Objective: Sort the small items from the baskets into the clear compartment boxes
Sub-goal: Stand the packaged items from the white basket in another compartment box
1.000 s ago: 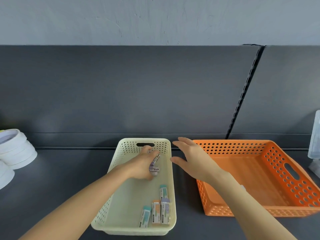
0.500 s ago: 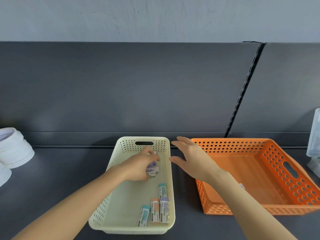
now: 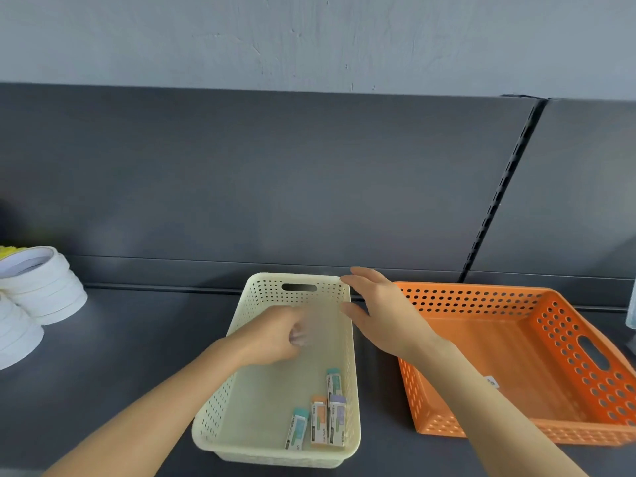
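Note:
A cream perforated basket (image 3: 261, 290) stands in front of me. Several small erasers in colored sleeves (image 3: 320, 416) lie at its near right corner. My left hand (image 3: 272, 339) is inside the basket, fingers curled around small purple-sleeved erasers (image 3: 298, 335), mostly hidden in the fist and blurred. My right hand (image 3: 382, 311) hovers with fingers straight at the basket's far right rim, between it and the orange basket (image 3: 599, 342). The orange basket holds only a small white label (image 3: 492, 382).
Stacked white tape rolls (image 3: 38, 290) stand at the left on the dark shelf. A clear plastic box edge (image 3: 631, 304) shows at the far right. A dark back panel with a slotted upright (image 3: 495, 201) rises behind the baskets.
My left hand has closed around the purple erasers and drawn back toward me inside the cream basket. My right hand has stayed near the basket's far right rim.

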